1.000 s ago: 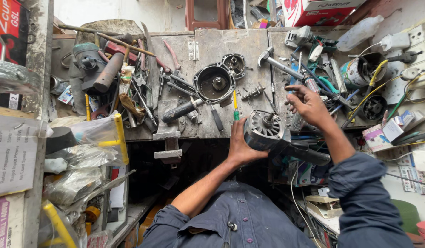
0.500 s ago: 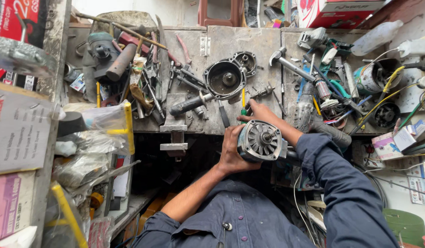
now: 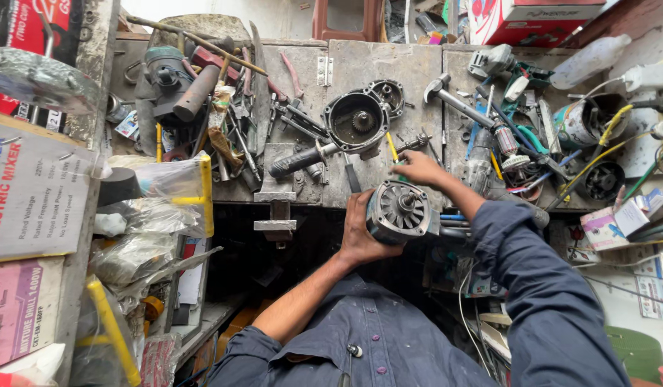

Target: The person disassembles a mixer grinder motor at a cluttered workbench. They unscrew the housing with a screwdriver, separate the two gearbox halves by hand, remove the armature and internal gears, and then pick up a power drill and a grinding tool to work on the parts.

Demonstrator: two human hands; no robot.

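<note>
Right hand (image 3: 419,169) withdrew to bench edge | left hand (image 3: 363,228) grips motor housing (image 3: 399,212)

A worn grey workbench (image 3: 410,61) under daylight, cardboard boxes (image 3: 30,186) alongside.

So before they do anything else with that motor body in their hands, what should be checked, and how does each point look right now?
1. Motor housing supported: ok, the left hand cups its side at the bench edge.
2. Right hand placed: ok, it rests at the housing's top rim.
3. Fan face visible and unobstructed: ok, it faces the camera.
4. Gear case within reach: ok, it lies open on the workbench just above.
5. Power cord unplugged: cannot tell.
6. Bench space nearby: not ok, tools crowd both sides.
</note>
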